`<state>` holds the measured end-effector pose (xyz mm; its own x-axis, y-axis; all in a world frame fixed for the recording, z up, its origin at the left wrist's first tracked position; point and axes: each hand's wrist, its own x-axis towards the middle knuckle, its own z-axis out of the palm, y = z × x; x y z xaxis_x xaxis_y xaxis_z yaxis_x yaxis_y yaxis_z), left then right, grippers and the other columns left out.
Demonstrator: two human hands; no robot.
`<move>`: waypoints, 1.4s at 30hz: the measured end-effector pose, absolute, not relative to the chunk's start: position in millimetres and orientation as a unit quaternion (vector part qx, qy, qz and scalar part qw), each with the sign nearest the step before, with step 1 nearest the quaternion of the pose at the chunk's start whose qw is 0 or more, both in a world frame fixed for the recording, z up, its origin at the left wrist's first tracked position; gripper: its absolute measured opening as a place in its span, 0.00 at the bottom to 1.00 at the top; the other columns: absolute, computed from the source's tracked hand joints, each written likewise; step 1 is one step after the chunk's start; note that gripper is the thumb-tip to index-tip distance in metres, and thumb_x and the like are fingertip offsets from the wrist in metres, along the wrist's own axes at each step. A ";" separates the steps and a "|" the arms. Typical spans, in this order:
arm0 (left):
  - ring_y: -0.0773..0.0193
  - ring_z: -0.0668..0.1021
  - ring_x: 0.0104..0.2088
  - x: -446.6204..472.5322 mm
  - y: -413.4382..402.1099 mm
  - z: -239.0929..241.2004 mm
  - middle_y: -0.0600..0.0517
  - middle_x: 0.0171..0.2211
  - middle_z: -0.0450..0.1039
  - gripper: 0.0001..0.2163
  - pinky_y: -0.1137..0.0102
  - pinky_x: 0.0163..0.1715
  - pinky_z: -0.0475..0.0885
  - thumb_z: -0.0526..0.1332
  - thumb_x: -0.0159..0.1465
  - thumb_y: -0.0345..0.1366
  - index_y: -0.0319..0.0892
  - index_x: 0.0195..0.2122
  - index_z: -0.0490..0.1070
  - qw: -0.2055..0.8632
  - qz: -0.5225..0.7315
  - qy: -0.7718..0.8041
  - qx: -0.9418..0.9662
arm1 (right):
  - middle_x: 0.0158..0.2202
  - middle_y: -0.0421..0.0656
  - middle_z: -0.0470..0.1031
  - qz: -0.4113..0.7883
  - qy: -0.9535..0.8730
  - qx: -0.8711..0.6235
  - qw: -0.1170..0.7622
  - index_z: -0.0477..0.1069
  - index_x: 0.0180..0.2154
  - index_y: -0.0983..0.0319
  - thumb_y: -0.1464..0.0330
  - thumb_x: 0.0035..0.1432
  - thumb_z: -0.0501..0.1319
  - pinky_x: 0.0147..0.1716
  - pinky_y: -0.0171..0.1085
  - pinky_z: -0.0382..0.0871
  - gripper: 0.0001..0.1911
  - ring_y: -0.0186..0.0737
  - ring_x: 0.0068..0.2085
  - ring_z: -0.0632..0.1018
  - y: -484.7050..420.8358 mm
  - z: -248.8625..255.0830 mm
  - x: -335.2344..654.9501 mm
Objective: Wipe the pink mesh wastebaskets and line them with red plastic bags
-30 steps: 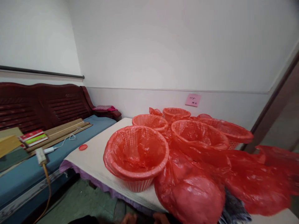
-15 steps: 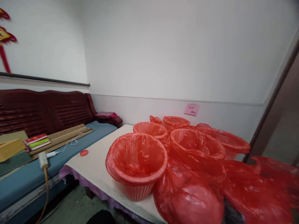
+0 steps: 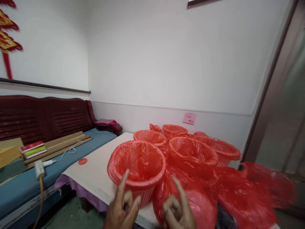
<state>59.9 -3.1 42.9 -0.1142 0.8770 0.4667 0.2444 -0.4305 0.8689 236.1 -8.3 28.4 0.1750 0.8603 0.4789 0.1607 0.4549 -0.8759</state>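
My left hand (image 3: 122, 206) and my right hand (image 3: 178, 210) are raised at the bottom of the head view, each with the index finger pointing up and the other fingers curled, holding nothing. Just beyond them stands a red plastic basket (image 3: 137, 168) lined with a red plastic bag. To its right lies a heap of loose red plastic bags (image 3: 214, 197). Behind stand a second lined basket (image 3: 192, 152) and several more red baskets (image 3: 150, 137). All rest on a table with a cream cloth (image 3: 95, 165).
A dark red wooden sofa (image 3: 47, 117) with a blue cushion runs along the left wall, bearing a bamboo mat (image 3: 59, 144), books (image 3: 33, 149) and a power strip (image 3: 39, 168) with cables. A small red lid (image 3: 82, 161) lies on the table. A door frame (image 3: 269, 89) is at right.
The camera has tilted up and shifted. Both my hands have risen into view at the bottom, index fingers extended; half a second ago they were out of sight.
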 end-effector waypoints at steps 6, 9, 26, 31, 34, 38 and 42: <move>0.73 0.63 0.18 45.0 0.7 144.1 0.65 0.21 0.55 0.36 0.78 0.24 0.65 0.56 0.66 0.34 0.44 0.70 0.34 -0.042 0.575 0.405 0.710 | 0.24 0.33 0.68 -0.183 -0.613 -0.408 0.652 0.47 0.67 0.56 0.73 0.59 0.59 0.32 0.35 0.73 0.38 0.32 0.25 0.72 -15.3 154.3 264.9; 0.74 0.64 0.18 43.7 -0.9 150.2 0.65 0.21 0.55 0.36 0.78 0.25 0.67 0.56 0.66 0.33 0.43 0.70 0.34 -0.069 0.570 0.392 0.719 | 0.24 0.34 0.69 -0.272 -0.613 -0.399 0.625 0.46 0.67 0.58 0.75 0.58 0.60 0.29 0.32 0.72 0.40 0.33 0.24 0.73 -13.7 167.2 269.3; 0.72 0.64 0.17 46.3 0.2 153.4 0.65 0.20 0.54 0.36 0.78 0.21 0.66 0.54 0.67 0.32 0.40 0.69 0.30 -0.128 0.526 0.403 0.738 | 0.23 0.33 0.70 -0.346 -0.616 -0.435 0.558 0.46 0.67 0.64 0.75 0.58 0.58 0.25 0.30 0.68 0.38 0.29 0.20 0.71 -9.1 157.1 277.6; 0.71 0.65 0.17 47.9 5.3 151.0 0.64 0.20 0.55 0.36 0.78 0.22 0.67 0.54 0.67 0.33 0.39 0.69 0.30 -0.112 0.525 0.411 0.737 | 0.22 0.33 0.70 -0.332 -0.624 -0.446 0.549 0.46 0.67 0.63 0.73 0.60 0.56 0.23 0.31 0.67 0.37 0.31 0.19 0.71 -5.9 151.5 276.1; 0.71 0.65 0.17 47.5 8.8 149.2 0.64 0.20 0.56 0.36 0.77 0.22 0.67 0.53 0.68 0.34 0.40 0.69 0.30 -0.109 0.523 0.415 0.737 | 0.22 0.33 0.69 -0.329 -0.626 -0.445 0.550 0.46 0.67 0.63 0.73 0.61 0.55 0.23 0.32 0.68 0.35 0.31 0.18 0.70 -2.9 148.9 275.9; 0.71 0.65 0.16 47.4 10.5 149.5 0.64 0.20 0.55 0.36 0.78 0.21 0.66 0.54 0.67 0.33 0.40 0.69 0.30 -0.108 0.527 0.413 0.735 | 0.22 0.33 0.69 -0.324 -0.627 -0.444 0.552 0.46 0.67 0.63 0.73 0.61 0.56 0.23 0.32 0.68 0.36 0.31 0.19 0.70 -1.1 150.0 276.9; 0.72 0.65 0.17 49.0 11.5 150.2 0.64 0.21 0.55 0.36 0.78 0.22 0.67 0.54 0.67 0.32 0.41 0.69 0.30 -0.115 0.528 0.408 0.736 | 0.22 0.33 0.69 -0.331 -0.621 -0.450 0.550 0.45 0.68 0.63 0.73 0.62 0.55 0.23 0.33 0.68 0.36 0.32 0.19 0.71 1.0 151.0 276.4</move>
